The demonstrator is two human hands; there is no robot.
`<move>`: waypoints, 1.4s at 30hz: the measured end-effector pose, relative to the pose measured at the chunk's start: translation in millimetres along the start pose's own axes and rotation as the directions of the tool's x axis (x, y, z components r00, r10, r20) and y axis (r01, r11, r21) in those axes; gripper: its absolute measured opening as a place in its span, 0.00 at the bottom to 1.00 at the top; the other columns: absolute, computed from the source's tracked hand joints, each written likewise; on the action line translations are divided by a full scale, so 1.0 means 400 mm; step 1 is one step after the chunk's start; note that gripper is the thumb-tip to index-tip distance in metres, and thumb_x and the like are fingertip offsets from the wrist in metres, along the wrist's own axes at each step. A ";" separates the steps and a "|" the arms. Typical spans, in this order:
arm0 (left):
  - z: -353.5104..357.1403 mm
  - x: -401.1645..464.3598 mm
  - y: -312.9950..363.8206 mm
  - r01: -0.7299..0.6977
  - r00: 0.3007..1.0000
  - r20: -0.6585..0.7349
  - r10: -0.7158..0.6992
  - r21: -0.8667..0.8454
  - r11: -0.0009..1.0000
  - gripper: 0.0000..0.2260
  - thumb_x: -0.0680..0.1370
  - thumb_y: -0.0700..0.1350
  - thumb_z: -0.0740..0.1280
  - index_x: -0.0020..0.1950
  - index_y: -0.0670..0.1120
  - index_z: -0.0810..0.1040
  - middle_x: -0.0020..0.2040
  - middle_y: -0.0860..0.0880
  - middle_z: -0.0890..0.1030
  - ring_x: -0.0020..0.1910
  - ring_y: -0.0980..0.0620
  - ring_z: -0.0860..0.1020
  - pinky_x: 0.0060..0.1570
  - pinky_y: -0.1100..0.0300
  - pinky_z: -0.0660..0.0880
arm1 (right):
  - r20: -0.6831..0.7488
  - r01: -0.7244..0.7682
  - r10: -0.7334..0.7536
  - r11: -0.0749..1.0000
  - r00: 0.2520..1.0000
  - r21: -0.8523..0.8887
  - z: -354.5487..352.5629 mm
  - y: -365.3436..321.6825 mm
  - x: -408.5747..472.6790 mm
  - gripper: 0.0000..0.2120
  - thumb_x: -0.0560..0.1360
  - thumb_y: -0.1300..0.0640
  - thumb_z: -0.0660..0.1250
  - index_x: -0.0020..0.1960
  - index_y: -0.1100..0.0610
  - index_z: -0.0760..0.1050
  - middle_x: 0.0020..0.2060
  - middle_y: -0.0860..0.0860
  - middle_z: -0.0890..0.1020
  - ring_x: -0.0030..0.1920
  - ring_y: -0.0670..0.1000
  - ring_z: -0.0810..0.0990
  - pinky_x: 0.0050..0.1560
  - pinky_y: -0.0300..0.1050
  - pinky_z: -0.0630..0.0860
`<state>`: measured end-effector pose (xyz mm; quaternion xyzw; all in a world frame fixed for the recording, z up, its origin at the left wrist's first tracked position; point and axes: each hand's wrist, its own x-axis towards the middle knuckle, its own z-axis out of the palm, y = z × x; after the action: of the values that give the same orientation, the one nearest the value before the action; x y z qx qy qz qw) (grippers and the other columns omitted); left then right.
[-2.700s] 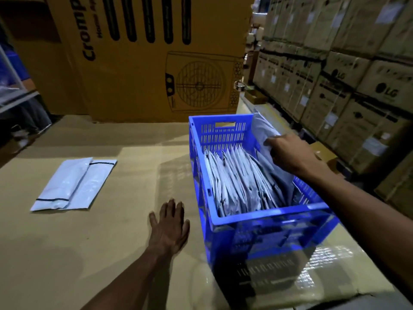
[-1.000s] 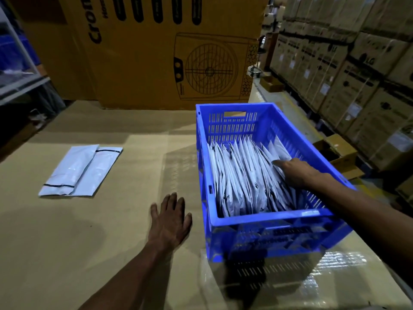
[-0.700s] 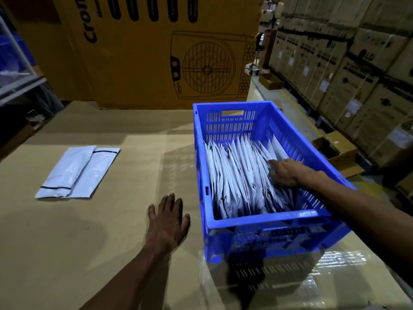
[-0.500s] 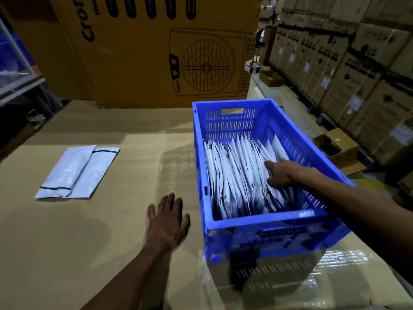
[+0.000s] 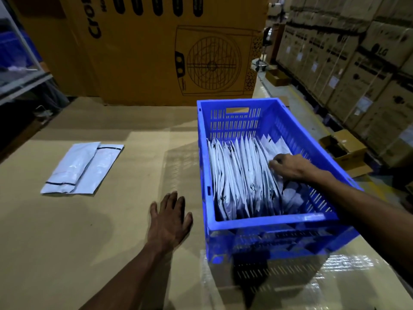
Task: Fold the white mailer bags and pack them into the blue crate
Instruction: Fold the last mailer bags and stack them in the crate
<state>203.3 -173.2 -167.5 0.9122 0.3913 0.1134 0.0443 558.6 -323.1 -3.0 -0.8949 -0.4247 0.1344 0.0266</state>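
I see the blue slotted plastic crate [image 5: 263,222] standing on the flat brown cardboard work surface [image 5: 100,231], and I place everything else from it. Inside the crate a row of folded white plastic mailer bags [image 5: 237,175] stands on edge, packed against one another from its left wall across most of its width, with bare room behind them toward the crate's far wall. My right hand [image 5: 288,165] reaches in over the crate's right rim and lies on the tops of the rightmost bags, its fingertips [image 5: 273,163] curled down into them; I cannot tell whether they pinch a bag or merely press on it. My left hand [image 5: 169,220] rests palm down on the cardboard just left of the crate's near corner, fingers straight and slightly spread, holding nothing. Well to the left of the crate two flat white mailer bags with black strips [image 5: 82,167] lie side by side on the surface, overlapping. Beyond the crate's far end stands a big tan carton printed with a fan drawing [image 5: 169,48], and to the crate's right rise stacked brown cartons [image 5: 357,63]
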 end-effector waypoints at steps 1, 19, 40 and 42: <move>0.000 0.000 0.000 0.001 1.000 0.000 -0.001 0.004 1.000 0.29 0.78 0.62 0.53 0.73 0.49 0.71 0.76 0.46 0.68 0.76 0.46 0.65 0.70 0.35 0.59 | 0.026 -0.004 0.005 1.000 1.000 -0.003 0.005 -0.012 0.000 0.35 0.76 0.28 0.50 0.63 0.56 0.73 0.61 0.63 0.78 0.59 0.64 0.77 0.57 0.56 0.75; -0.006 -0.001 0.000 0.014 1.000 0.001 -0.014 -0.012 1.000 0.30 0.78 0.63 0.52 0.75 0.50 0.70 0.78 0.47 0.66 0.77 0.47 0.62 0.73 0.37 0.55 | 0.086 0.029 -0.006 0.963 0.996 -0.270 0.019 -0.019 -0.014 0.39 0.75 0.25 0.40 0.80 0.45 0.43 0.80 0.56 0.47 0.73 0.65 0.67 0.69 0.67 0.66; -0.005 -0.002 -0.007 -0.003 1.000 0.005 0.003 -0.027 1.000 0.27 0.78 0.62 0.54 0.73 0.50 0.72 0.76 0.47 0.68 0.76 0.47 0.64 0.70 0.37 0.58 | -0.147 0.079 -0.130 0.947 0.981 -0.312 -0.008 -0.082 -0.031 0.32 0.79 0.32 0.40 0.67 0.53 0.64 0.70 0.58 0.68 0.69 0.65 0.68 0.59 0.67 0.73; -0.005 -0.004 -0.018 -0.016 1.000 -0.008 0.015 -0.055 0.998 0.27 0.78 0.61 0.55 0.73 0.50 0.72 0.76 0.46 0.68 0.76 0.46 0.64 0.70 0.38 0.59 | -0.260 0.139 -0.214 0.950 0.941 -0.278 -0.027 -0.110 -0.029 0.29 0.81 0.35 0.44 0.73 0.52 0.61 0.76 0.56 0.62 0.76 0.62 0.59 0.67 0.68 0.67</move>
<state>196.7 -169.4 -167.2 0.9132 0.3811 0.1278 0.0672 521.3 -303.1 17.1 -0.8586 -0.5093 -0.0558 -0.0155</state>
